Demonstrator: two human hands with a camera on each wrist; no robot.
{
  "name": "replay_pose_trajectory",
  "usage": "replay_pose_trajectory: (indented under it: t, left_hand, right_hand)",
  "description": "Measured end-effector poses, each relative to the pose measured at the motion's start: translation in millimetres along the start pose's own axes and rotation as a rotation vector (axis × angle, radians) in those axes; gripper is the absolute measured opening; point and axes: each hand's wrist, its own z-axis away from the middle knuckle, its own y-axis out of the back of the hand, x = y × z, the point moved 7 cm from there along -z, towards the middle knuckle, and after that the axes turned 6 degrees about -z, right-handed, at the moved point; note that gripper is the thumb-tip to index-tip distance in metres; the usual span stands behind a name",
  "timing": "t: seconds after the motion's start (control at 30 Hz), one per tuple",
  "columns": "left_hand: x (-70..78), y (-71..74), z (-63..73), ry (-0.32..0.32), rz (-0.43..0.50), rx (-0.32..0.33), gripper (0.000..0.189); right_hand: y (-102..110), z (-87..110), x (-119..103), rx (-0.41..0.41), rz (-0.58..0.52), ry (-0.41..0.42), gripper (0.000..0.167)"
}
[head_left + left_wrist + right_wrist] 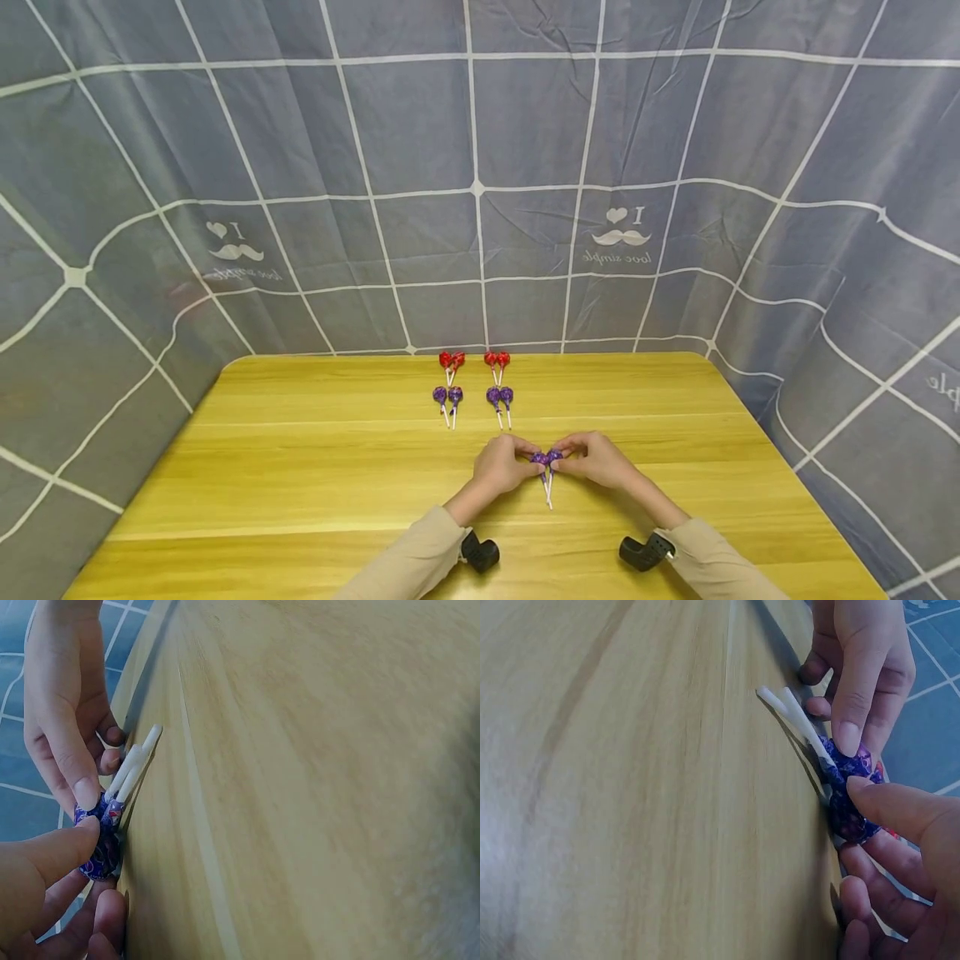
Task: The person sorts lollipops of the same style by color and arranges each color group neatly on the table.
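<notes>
Two purple-wrapped lollipops lie side by side near the front middle of the table, heads together and white sticks crossing toward me. My left hand [504, 464] pinches the head of the left lollipop [539, 459] between thumb and fingers. From the other side, my right hand [596, 461] pinches the right lollipop [555, 456] the same way. Both wrist views show the thumbs on top of the shiny wrappers, with the white sticks [132, 771] close over the wood. The fingers partly hide the heads.
Beyond the hands on the wooden table [300, 467] lie two pairs of purple lollipops, a left pair [455, 395] and a right pair [493, 396]. Behind them are two red pairs, left [446, 359] and right [504, 359]. A grey checked curtain [420, 242] surrounds the table's back and sides.
</notes>
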Motion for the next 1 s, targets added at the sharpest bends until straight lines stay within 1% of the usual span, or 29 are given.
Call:
replay_pose_trajectory:
  t: [0.17,0.4,0.67,0.83,1.0]
  left_hand:
    - [1.0,0.3,1.8,0.014,-0.03,0.003,0.022]
    - [2.0,0.5,1.7,0.033,-0.071,0.014,0.023]
    - [1.2,0.0,-1.6,0.045,-0.067,0.007,0.023]
    - [0.4,0.3,-0.5,0.054,-0.047,0.002,0.023]
    - [-0.2,0.3,0.8,0.063,-0.037,0.005,0.025]
  right_hand:
    - [-0.3,-0.6,-0.4,-0.016,0.008,0.001,0.03]
    - [1.1,-2.9,-1.5,-0.026,0.033,-0.029,0.03]
    - [3.0,-2.5,-4.4,-0.007,0.03,-0.039,0.029]
    - [2.2,-1.9,-5.5,-0.002,0.028,-0.048,0.03]
    - [1.6,-2.5,-2.0,0.003,0.023,-0.055,0.029]
